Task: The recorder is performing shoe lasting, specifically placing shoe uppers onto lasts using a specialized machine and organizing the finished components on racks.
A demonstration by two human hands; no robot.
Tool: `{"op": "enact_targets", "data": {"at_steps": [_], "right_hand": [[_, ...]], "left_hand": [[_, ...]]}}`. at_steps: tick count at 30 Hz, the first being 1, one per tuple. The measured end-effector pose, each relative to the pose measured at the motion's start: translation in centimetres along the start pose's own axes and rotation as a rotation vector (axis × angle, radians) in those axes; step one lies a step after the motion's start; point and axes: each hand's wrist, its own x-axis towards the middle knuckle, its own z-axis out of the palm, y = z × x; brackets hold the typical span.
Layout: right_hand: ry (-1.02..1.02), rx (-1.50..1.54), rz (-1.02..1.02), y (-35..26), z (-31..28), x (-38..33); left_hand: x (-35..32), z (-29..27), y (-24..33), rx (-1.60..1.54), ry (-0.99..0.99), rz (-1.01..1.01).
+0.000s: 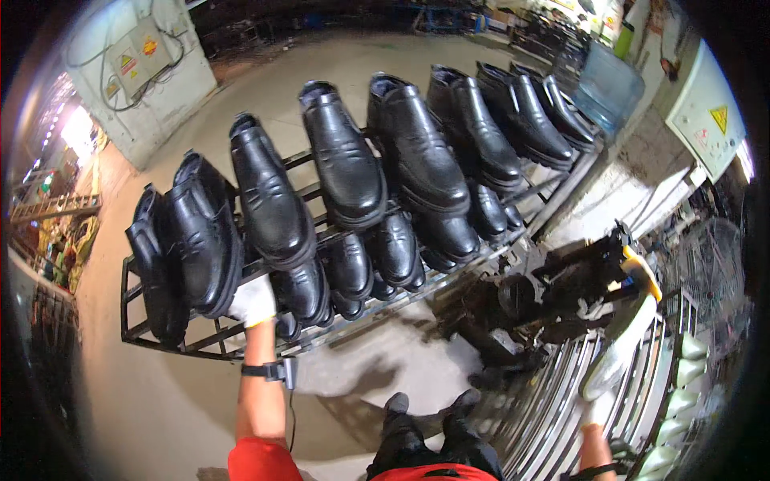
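My left hand (253,301), in a white glove with a yellow cuff, is at the near edge of a black metal rack (186,346). It lies beside the toe of a black leather ankle boot (210,268); its fingers are blurred and partly hidden, so I cannot tell what they grip. Low on the right, my right hand (600,407), also in a white glove, is closed around one end of a pale, foot-shaped shoe last (622,349). The last slants up and away from me. More black boots (345,164) stand in a tilted row on the rack's top.
Black shoes (397,248) fill the rack's lower level. At right are a slatted metal rack (553,385), pale green lasts (688,373), dark machinery (513,305) and a wire-guarded fan (710,272). A water bottle (607,86) stands by a wall box (706,120). A pillar (140,76) rises far left.
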Motion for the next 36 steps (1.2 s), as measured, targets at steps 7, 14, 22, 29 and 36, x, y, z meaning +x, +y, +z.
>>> {"op": "enact_targets", "data": {"at_steps": [7, 14, 22, 29, 36], "right_hand": [[-0.047, -0.853, -0.383, -21.9, 17.4, 5.1], [-0.108, -0.653, -0.371, -26.1, 13.6, 5.1], [-0.033, 0.193, 0.642, -6.7, 6.1, -7.5], [0.002, 0.974, 0.441, -1.1, -6.3, -6.6], [0.709, 1.540, 0.120, 4.6, -17.2, 2.1]], "left_hand": [[1.5, -2.6, -7.3, 0.100, -0.517, -0.541], [-11.4, -16.3, -2.3, -1.543, -0.651, -0.932], [-23.7, -8.9, 15.6, -1.325, -1.152, -0.977], [-28.7, 0.4, 29.2, -1.078, -1.787, -0.339], [-31.1, 2.9, 37.8, -0.913, -1.770, 0.650]]}}
